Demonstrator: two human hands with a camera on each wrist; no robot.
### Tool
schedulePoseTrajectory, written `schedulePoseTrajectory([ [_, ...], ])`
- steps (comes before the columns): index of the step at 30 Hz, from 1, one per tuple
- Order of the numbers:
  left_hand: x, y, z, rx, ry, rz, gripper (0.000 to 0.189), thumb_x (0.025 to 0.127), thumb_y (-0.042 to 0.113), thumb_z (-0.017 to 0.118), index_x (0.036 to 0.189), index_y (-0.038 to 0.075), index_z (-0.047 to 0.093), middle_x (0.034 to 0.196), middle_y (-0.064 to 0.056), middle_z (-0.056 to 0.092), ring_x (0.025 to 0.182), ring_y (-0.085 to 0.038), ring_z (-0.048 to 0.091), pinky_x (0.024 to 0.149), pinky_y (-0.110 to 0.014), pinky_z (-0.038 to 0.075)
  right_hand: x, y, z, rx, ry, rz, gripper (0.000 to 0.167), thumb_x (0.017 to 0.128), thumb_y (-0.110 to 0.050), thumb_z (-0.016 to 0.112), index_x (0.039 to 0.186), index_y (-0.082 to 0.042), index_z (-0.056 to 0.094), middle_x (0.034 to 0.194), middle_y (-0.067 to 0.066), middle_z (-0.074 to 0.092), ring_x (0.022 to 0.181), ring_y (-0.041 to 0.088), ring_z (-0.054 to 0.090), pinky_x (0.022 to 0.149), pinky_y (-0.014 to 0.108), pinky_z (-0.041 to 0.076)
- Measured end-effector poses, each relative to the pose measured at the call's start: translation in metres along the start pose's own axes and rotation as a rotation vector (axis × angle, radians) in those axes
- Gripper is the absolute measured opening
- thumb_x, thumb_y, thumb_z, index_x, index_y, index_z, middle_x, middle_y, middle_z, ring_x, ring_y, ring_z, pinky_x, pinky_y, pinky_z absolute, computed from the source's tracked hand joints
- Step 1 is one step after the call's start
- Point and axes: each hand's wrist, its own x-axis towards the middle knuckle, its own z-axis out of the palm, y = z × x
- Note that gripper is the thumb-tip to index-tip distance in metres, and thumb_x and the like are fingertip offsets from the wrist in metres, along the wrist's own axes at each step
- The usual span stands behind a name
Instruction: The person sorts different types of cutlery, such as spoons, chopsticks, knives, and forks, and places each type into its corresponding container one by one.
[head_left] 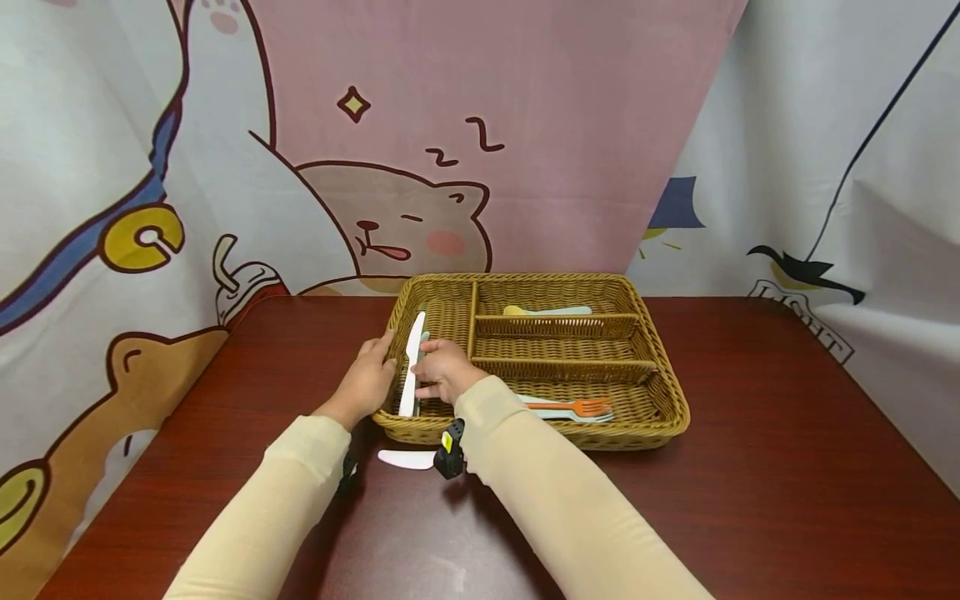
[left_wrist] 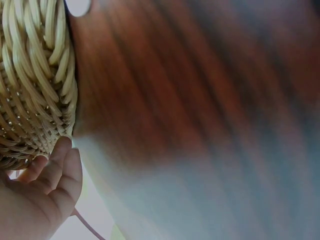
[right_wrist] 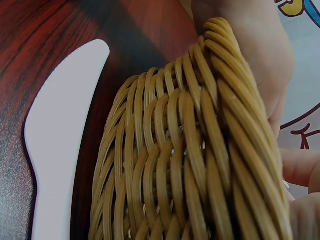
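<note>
A wicker cutlery basket (head_left: 660, 400) stands on the table, divided into compartments. At its left side my left hand (head_left: 365, 379) holds the rim, thumb over the inner side and fingers along the outer wall, as the left wrist view shows. A white knife (head_left: 410, 379) lies lengthwise in the left compartment, partly over a pale green utensil (head_left: 424, 337). My right hand (head_left: 444, 371) is inside that compartment, fingers spread and fingertips right at the knife's edge. In the right wrist view, the basket wall hides most of this hand.
Another white knife (right_wrist: 62, 120) lies on the table in front of the basket, partly hidden by the right wrist camera (head_left: 450, 450). Orange and pale forks (head_left: 588, 407) are in the front compartment, a yellow-tipped spoon (head_left: 547, 312) in the back one. A printed curtain (head_left: 570, 150) hangs behind.
</note>
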Motion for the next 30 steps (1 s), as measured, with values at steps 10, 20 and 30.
schedulePoseTrajectory([
  [10, -0.0001, -0.0006, -0.0001, 0.013, 0.010, 0.024, 0.056, 0.104, 0.014, 0.035, 0.155, 0.005, 0.015, 0.150, -0.024, 0.026, 0.135, -0.040, 0.035, 0.112, -0.051, 0.027, -0.0007, -0.0006, 0.0010, -0.002, -0.015, 0.019, 0.054, 0.090, 0.015, 0.053, 0.140, -0.003, 0.046, 0.124, 0.025, 0.053, 0.105, 0.033, 0.059, 0.088, 0.045, 0.053],
  [20, -0.0001, 0.0001, 0.0006, 0.020, 0.025, 0.035, 0.056, 0.103, 0.013, 0.036, 0.155, 0.003, 0.018, 0.149, -0.026, 0.028, 0.134, -0.041, 0.037, 0.111, -0.052, 0.028, -0.0010, 0.0000, 0.0001, -0.029, -0.029, 0.010, 0.053, 0.090, 0.014, 0.053, 0.140, -0.001, 0.045, 0.121, 0.026, 0.056, 0.106, 0.033, 0.061, 0.086, 0.041, 0.055],
  [30, 0.0001, -0.0010, -0.0003, 0.026, 0.030, 0.042, 0.056, 0.103, 0.013, 0.036, 0.154, 0.003, 0.018, 0.149, -0.026, 0.028, 0.134, -0.041, 0.037, 0.111, -0.051, 0.029, -0.0060, -0.0002, -0.0034, 0.045, -0.087, -0.021, 0.048, 0.094, 0.008, 0.052, 0.140, -0.001, 0.046, 0.120, 0.023, 0.057, 0.116, 0.034, 0.056, 0.089, 0.042, 0.053],
])
